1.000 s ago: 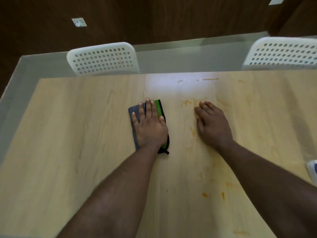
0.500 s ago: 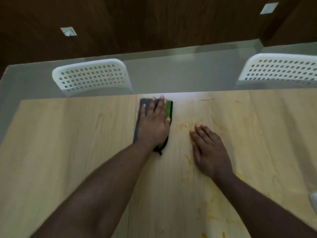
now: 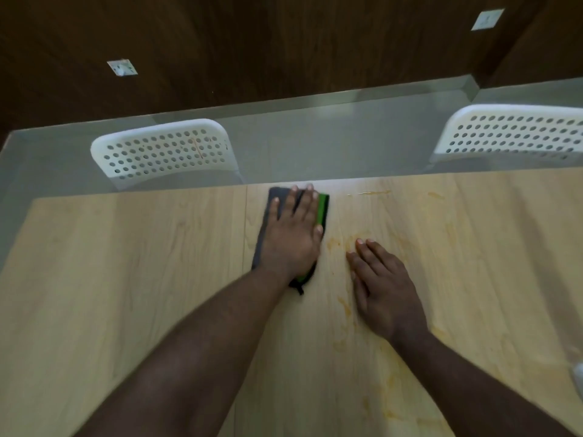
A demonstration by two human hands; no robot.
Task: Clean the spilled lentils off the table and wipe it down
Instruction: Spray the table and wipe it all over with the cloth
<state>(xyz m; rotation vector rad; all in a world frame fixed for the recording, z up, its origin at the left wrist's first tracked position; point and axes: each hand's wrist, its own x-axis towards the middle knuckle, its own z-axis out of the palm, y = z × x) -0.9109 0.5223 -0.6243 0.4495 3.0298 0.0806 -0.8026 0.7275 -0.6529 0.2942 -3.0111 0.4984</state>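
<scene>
A folded grey cloth with a green and black stripe [image 3: 323,209] lies on the light wooden table [image 3: 126,279], close to its far edge. My left hand [image 3: 293,238] presses flat on the cloth with straight fingers. My right hand [image 3: 385,291] rests flat on the bare wood just right of it, fingers spread. Yellow-orange smears [image 3: 344,305] stain the table between and beside my hands, with more streaks [image 3: 375,193] near the far edge and lower right. No loose lentils are plain to see.
Two white perforated chairs stand behind the far edge, one at the left [image 3: 164,151] and one at the right [image 3: 517,134]. A pale object [image 3: 579,378] pokes in at the right border. Grey floor and a dark wooden wall lie beyond.
My left hand has pushed the cloth away from me, from mid-table to the far edge. My right hand has stayed flat on the wood.
</scene>
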